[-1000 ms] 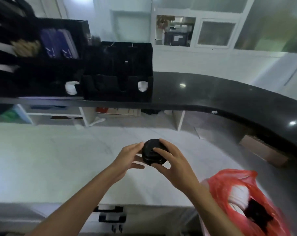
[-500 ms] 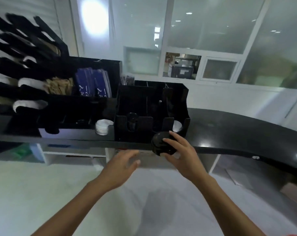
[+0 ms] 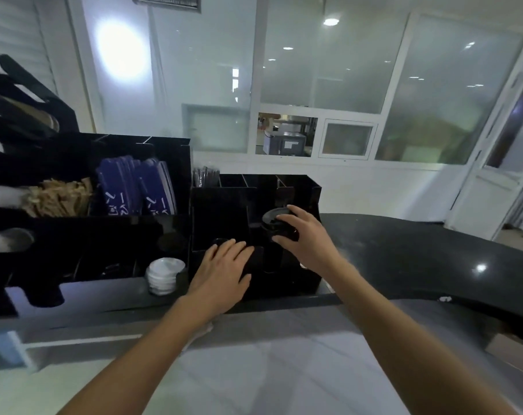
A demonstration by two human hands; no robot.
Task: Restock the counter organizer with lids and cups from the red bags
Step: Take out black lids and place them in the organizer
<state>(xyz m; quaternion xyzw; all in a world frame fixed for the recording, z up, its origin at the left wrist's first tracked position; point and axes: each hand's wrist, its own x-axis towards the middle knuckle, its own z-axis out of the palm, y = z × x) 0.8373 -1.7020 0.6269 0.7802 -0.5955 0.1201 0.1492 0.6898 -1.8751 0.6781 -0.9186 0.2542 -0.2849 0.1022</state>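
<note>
A black counter organizer (image 3: 221, 205) with several compartments stands on the dark counter. My right hand (image 3: 303, 235) grips a stack of black lids (image 3: 272, 224) over the organizer's front right compartment. My left hand (image 3: 224, 268) lies flat with straight fingers against the organizer's front wall, left of the lids. A stack of white lids (image 3: 164, 274) sits in a slot of the wider black organizer (image 3: 83, 250) to the left. The red bags are out of view.
The wide left organizer holds blue packets (image 3: 134, 193), brown napkins (image 3: 56, 196) and white cups lying sideways (image 3: 5, 239). Dark straws (image 3: 206, 176) stick up behind. The glossy black counter (image 3: 418, 259) curves away to the right. A white worktop (image 3: 254, 369) lies below.
My view rose from the worktop and red bag to the organizer. My right hand carried the black lids up over the front right compartment. My left hand let go of them and reached the organizer's front.
</note>
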